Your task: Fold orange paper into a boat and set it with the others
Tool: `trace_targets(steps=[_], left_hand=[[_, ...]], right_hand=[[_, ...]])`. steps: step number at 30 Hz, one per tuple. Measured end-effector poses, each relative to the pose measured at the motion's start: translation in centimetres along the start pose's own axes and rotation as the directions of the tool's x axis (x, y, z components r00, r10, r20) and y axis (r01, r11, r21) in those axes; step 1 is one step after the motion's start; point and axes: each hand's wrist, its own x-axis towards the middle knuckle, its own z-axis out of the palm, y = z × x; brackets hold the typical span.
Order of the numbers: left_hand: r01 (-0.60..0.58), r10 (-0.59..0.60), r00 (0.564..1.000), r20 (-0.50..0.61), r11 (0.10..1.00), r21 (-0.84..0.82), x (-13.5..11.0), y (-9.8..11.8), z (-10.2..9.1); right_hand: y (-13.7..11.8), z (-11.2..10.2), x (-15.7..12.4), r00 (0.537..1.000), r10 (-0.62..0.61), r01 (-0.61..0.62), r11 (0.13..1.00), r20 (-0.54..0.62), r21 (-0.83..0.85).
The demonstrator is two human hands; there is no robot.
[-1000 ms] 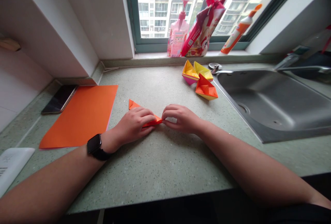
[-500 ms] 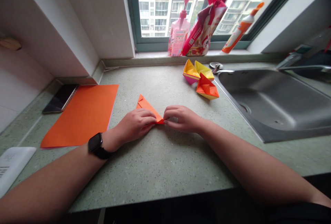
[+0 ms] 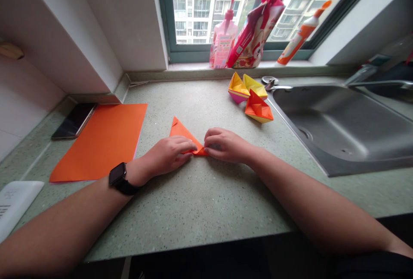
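Observation:
A folded orange paper triangle (image 3: 181,132) lies on the speckled green counter (image 3: 200,201) in front of me. My left hand (image 3: 167,155), with a black watch on the wrist, lies over its left part with fingers pressed flat on the paper. My right hand (image 3: 226,145) pinches the paper's right corner with curled fingers. Much of the paper is hidden under both hands.
A stack of orange sheets (image 3: 103,141) and a dark phone (image 3: 75,121) lie to the left, a white device (image 3: 14,203) at the near left. Folded paper boats (image 3: 251,98) sit beside the steel sink (image 3: 342,128). Bottles and a pink pouch (image 3: 254,29) stand on the windowsill.
The folded paper has turned: its far corner swung from the left toward the middle. Both hands stayed on it, shifting slightly.

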Motion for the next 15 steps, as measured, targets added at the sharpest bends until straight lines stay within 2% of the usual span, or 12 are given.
trace_targets(steps=[9, 15], left_hand=[[-0.074, 0.073, 0.997, -0.022, 0.997, -0.039, -0.19, -0.15, 0.14], [-0.067, 0.067, 0.997, 0.031, 0.998, -0.011, -0.02, 0.65, 0.24]], right_hand=[[0.04, 0.10, 0.03, 1.000, 0.028, -0.028, 0.999, -0.004, 0.017], [0.20, -0.02, -0.04, 0.999, 0.046, -0.046, 0.999, -0.004, -0.006]])
